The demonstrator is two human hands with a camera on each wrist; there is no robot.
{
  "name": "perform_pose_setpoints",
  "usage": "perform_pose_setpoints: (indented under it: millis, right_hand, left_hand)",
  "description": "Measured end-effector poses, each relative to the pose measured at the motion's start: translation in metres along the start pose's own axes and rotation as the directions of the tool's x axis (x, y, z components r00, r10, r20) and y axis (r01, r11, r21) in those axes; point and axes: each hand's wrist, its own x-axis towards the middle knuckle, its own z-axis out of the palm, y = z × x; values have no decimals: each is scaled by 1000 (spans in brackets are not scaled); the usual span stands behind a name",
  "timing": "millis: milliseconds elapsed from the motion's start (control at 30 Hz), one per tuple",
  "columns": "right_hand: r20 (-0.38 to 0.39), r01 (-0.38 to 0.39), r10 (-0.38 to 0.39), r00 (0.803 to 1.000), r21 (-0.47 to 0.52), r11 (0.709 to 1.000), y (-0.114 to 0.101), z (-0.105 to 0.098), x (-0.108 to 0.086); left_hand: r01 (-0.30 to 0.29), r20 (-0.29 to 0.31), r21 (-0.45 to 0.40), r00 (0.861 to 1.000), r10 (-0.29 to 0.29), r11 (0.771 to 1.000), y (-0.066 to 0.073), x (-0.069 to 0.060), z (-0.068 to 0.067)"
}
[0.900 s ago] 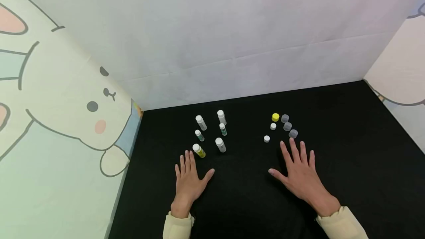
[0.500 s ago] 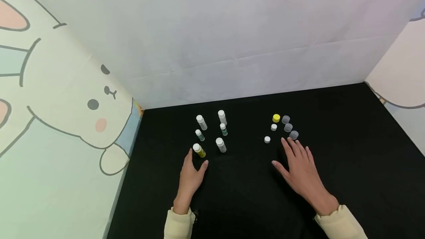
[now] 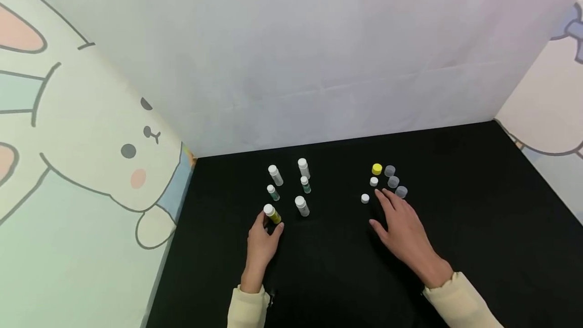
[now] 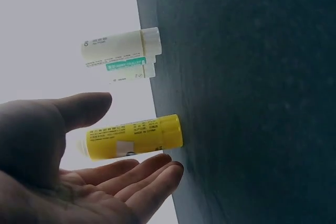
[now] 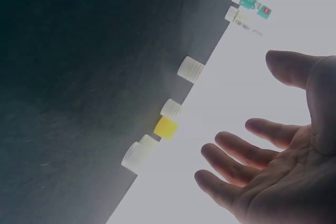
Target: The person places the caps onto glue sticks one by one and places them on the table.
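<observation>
A yellow bottle with a white cap (image 3: 275, 216) stands between the thumb and fingers of my left hand (image 3: 260, 248). In the left wrist view the thumb lies on one side of the yellow bottle (image 4: 136, 137) and the relaxed fingers on the other, with a gap at the thumb. My right hand (image 3: 408, 237) hovers with relaxed fingers, holding nothing, just in front of a white cap (image 3: 365, 199) and a translucent cap (image 3: 401, 192). In the right wrist view my right hand (image 5: 273, 166) is empty, beside a yellow cap (image 5: 166, 128).
White-capped bottles stand behind the yellow one: a white one (image 3: 302, 206), two small green-labelled ones (image 3: 273, 193) (image 3: 305, 185), and two more white ones. A yellow cap (image 3: 376, 169), a small white cap (image 3: 374, 181) and translucent cups lie at right on the black table (image 3: 332, 267).
My left hand has narrowed from spread fingers to a loose curve around the yellow bottle. My right hand's fingers have drawn closer together, and the hand has shifted slightly left.
</observation>
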Motion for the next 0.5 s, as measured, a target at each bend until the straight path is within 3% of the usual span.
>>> perform_pose_setpoints:
  millis: [500]
  right_hand:
    - [38, -18, 18, 999, 17, 1000, 1, 8, 18]
  left_hand:
    - [-46, -35, -21, 998, 45, 999, 1, 3, 4]
